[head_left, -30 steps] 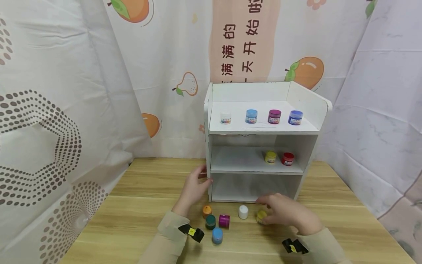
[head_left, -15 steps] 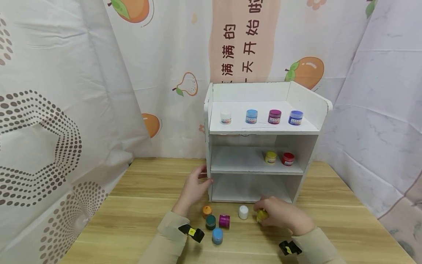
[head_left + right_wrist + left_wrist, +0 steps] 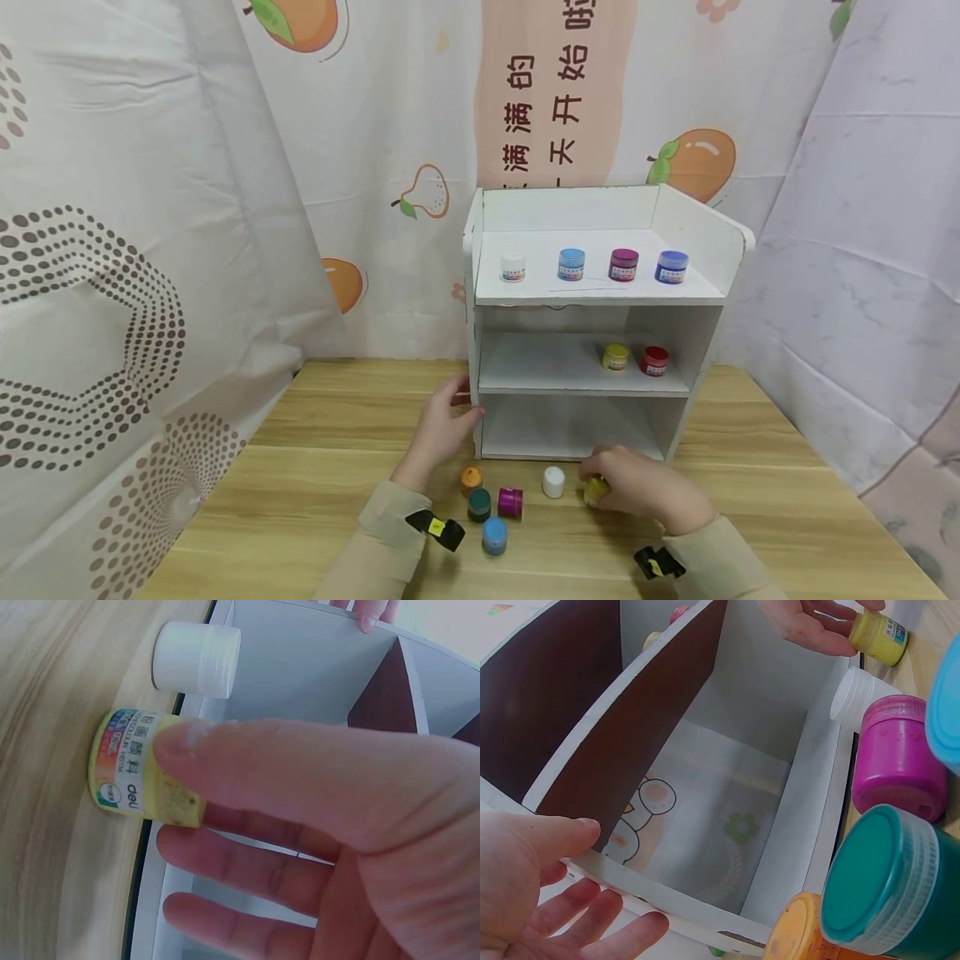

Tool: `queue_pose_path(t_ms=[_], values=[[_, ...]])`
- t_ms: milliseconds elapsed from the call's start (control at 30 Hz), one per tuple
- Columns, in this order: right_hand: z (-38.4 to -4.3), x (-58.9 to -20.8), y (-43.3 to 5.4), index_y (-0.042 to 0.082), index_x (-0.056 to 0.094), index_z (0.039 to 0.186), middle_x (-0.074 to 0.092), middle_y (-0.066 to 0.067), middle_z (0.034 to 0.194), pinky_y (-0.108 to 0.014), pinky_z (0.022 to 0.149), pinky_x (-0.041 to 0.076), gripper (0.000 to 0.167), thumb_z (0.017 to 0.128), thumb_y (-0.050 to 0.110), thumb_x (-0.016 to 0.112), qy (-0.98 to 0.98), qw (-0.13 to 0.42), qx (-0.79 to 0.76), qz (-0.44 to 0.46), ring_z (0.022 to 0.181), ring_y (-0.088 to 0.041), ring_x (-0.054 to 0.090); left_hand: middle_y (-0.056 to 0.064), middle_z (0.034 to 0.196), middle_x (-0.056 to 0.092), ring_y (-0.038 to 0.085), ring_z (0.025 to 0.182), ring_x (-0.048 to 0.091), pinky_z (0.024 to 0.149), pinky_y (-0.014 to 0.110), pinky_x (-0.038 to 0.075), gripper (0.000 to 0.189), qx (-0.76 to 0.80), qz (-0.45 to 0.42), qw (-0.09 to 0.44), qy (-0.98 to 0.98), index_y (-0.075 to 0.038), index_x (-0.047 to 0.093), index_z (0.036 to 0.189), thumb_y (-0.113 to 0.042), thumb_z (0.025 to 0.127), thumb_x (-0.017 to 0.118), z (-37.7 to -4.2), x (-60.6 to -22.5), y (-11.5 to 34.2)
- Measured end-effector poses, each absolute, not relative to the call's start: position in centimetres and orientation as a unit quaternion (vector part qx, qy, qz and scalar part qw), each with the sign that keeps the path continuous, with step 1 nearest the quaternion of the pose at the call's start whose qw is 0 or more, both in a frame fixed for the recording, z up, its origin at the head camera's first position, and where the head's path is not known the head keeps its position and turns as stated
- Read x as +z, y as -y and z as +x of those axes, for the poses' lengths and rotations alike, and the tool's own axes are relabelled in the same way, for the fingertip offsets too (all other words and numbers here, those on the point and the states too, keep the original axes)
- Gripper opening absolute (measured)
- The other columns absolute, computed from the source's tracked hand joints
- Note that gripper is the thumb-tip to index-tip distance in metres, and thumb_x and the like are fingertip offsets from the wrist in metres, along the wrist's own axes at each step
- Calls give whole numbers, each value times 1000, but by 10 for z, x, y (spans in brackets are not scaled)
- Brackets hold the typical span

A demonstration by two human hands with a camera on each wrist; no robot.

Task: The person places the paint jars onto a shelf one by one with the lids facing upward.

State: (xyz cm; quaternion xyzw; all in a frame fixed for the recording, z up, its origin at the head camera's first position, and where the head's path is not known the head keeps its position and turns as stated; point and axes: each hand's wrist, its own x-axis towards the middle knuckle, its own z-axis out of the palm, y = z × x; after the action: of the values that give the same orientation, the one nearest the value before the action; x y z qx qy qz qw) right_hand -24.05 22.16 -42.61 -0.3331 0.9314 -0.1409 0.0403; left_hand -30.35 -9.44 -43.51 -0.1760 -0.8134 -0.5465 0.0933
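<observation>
My right hand (image 3: 647, 490) pinches a small yellow paint jar (image 3: 127, 761) between thumb and fingers, low in front of the white shelf unit (image 3: 592, 302). In the right wrist view its label faces the camera, and the thumb covers part of the lid. On the unit's left side panel rests my left hand (image 3: 441, 425), its thumb at the front edge and its fingers loosely extended along the outside. Just left of the held jar is a white paint jar (image 3: 553, 482). Nearer the left hand are orange (image 3: 471, 479), dark green (image 3: 479, 504), purple (image 3: 511, 502) and light blue (image 3: 494, 536) paint jars.
On the top shelf stand white (image 3: 513, 267), light blue (image 3: 572, 264), purple (image 3: 624, 265) and blue (image 3: 672, 267) jars. A yellow jar (image 3: 616, 357) and a red jar (image 3: 655, 361) occupy the middle shelf's right side. Printed curtains (image 3: 405, 275) hang behind the wooden table (image 3: 315, 467).
My right hand has closed in around the yellow jar and moved slightly left. The left hand stays at the side panel, and the other jars keep their places.
</observation>
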Motion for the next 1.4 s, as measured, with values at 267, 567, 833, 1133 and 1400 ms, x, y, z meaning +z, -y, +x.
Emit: queue_pose_path(t_ms=[267, 567, 833, 1133, 1400], values=[[-241, -426, -222, 14, 75, 96, 65, 5, 95, -31, 70, 54, 26, 76, 5, 88, -928, 26, -139, -344, 83, -8, 57, 11, 137, 59, 29, 120, 60, 94, 41, 56, 53, -537, -167, 95, 821, -6, 52, 145, -9, 96, 71, -303, -435, 94], [-231, -406, -223, 12, 75, 104, 65, 7, 99, -33, 71, 53, 26, 79, 8, 83, -930, 1, -162, -329, 85, -10, 57, 11, 137, 59, 29, 120, 60, 92, 39, 57, 52, -538, -170, 95, 820, -5, 53, 144, -11, 96, 71, -303, -434, 95], [-218, -383, -227, 17, 73, 103, 60, 12, 96, -31, 70, 55, 29, 79, 7, 86, -931, -43, -153, -330, 84, -7, 58, 12, 137, 59, 30, 119, 60, 91, 40, 57, 53, -538, -171, 95, 820, -5, 52, 144, -11, 96, 71, -303, -434, 95], [-213, -375, -227, 15, 73, 106, 61, 12, 97, -27, 69, 56, 28, 82, 7, 84, -921, -43, -169, -348, 84, -5, 59, 12, 139, 58, 30, 121, 59, 91, 39, 58, 53, -547, -174, 88, 814, -6, 52, 146, -11, 96, 71, -303, -435, 95], [-215, -368, -224, 11, 74, 107, 64, 8, 99, -26, 69, 58, 29, 81, 5, 85, -905, -108, -171, -375, 85, -6, 62, 10, 137, 59, 29, 120, 60, 91, 39, 58, 54, -543, -166, 92, 818, -7, 52, 145, -11, 96, 72, -303, -435, 95]])
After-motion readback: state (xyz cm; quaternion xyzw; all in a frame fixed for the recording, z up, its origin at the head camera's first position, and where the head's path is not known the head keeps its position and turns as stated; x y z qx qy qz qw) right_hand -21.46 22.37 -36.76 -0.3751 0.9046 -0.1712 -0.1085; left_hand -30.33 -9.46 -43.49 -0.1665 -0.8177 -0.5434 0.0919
